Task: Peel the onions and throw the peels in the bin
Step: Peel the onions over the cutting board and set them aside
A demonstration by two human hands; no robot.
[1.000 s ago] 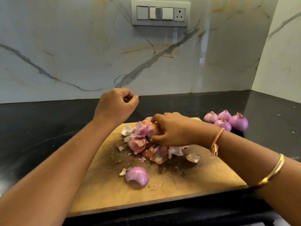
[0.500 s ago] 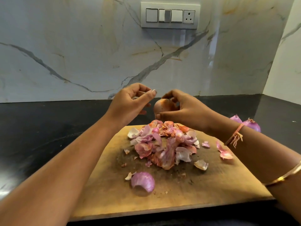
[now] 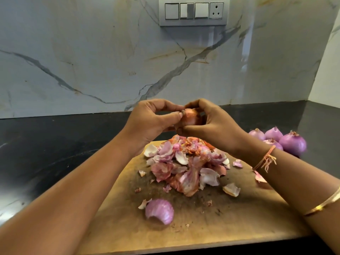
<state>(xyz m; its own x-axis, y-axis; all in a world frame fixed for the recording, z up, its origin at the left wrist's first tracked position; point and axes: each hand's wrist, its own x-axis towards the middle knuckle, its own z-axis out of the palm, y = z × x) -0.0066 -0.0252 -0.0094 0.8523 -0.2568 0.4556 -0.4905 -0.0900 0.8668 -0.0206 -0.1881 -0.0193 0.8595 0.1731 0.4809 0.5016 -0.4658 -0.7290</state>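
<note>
A person holds an onion (image 3: 190,117) in the air above a wooden board (image 3: 239,227), both hands meeting over its far edge. The right hand (image 3: 215,124) cups the onion from the right, fingers curled over its top and thumb under it. The left hand (image 3: 149,122) pinches at the onion's left side with thumb and fingertips. The onion wears its orange-brown skin.

Below the hands, a heap of peels (image 3: 185,166), pink, white and rust, lies on the far half of the board, with small scraps scattered round it. One larger purple peel (image 3: 160,210), curved like a cup, sits apart, nearer the camera. A pale shard (image 3: 231,189) lies just right of the heap.

Four peeled onions (image 3: 292,142), glossy purple, cluster on the black counter (image 3: 55,144) just off the board's far right corner, partly hidden behind the right wrist. That wrist carries an orange thread (image 3: 265,160); a gold bangle (image 3: 323,207) circles the forearm. A switch panel (image 3: 193,11) is set in the marble wall (image 3: 92,61) behind.
</note>
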